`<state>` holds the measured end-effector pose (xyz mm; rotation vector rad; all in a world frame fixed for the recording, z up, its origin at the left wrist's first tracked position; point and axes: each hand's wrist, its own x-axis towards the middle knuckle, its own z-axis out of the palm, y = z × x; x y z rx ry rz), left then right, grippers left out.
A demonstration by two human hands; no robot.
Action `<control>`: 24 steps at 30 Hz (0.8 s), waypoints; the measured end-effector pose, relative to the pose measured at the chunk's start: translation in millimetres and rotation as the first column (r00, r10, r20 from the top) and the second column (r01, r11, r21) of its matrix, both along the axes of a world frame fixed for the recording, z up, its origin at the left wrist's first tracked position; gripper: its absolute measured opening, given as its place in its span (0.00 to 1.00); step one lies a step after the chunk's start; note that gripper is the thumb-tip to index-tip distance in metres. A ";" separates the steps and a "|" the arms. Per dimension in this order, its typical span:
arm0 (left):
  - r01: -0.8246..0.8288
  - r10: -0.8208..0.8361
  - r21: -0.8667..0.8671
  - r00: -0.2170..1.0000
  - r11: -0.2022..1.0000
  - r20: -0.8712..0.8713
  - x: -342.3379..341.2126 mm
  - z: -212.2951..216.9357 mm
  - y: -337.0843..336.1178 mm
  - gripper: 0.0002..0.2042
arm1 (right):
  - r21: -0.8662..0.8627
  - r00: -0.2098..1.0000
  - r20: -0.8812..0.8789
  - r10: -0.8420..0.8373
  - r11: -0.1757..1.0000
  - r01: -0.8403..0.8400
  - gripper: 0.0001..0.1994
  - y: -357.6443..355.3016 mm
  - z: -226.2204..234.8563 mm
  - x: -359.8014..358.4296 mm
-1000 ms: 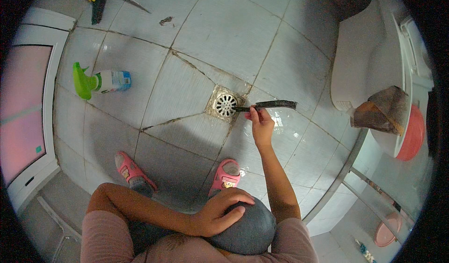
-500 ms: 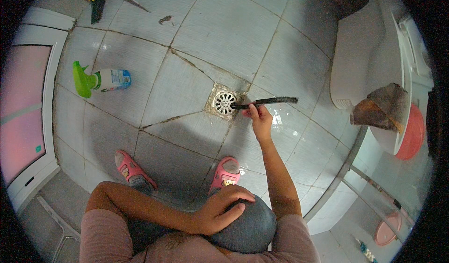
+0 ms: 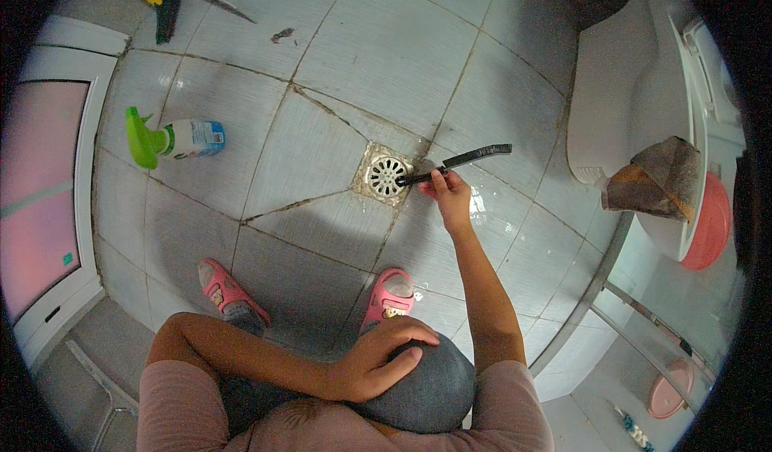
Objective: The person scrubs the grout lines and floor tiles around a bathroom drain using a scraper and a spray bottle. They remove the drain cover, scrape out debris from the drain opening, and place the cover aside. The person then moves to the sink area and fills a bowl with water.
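A slim black crevice brush [image 3: 478,155] is pinched in my right hand [image 3: 450,195], just to the right of a round slotted floor drain cover [image 3: 387,176]. The brush's handle end touches the drain cover, while its bristled end points up and to the right. Dirt and wet marks edge the drain's square frame. My left hand [image 3: 384,367] lies over my bent knee with its fingers spread and nothing in it.
On the left lies a spray bottle [image 3: 189,138] with a green trigger head. A dark green squeegee or broom head [image 3: 168,14] is at the upper left. The toilet [image 3: 611,114], a brown cloth [image 3: 655,177] and a red basin [image 3: 709,223] stand right. Pink slippers [image 3: 390,295] are on my feet.
The brush's bristled end has swung upward, so the brush slants more steeply. My right hand has shifted slightly up with it. My left hand has stayed on the knee.
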<state>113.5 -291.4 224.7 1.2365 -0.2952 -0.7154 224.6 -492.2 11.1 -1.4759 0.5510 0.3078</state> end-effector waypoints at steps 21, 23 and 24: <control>-0.011 0.011 0.007 1.000 1.000 -0.011 1.8 -1.4 1.3 0.10 | -0.325 0.930 -0.150 0.336 0.871 -0.367 0.08 6.0 51.4 -78.6; -0.005 0.004 -0.012 1.000 1.000 -0.013 2.9 -1.3 -2.3 0.10 | -0.410 0.940 0.135 0.313 0.882 -0.234 0.09 -2.2 27.8 -87.1; -0.004 0.004 0.006 1.000 1.000 -0.015 2.9 -1.0 0.0 0.10 | -0.247 0.986 0.004 0.169 0.955 -0.163 0.09 5.0 36.8 -79.4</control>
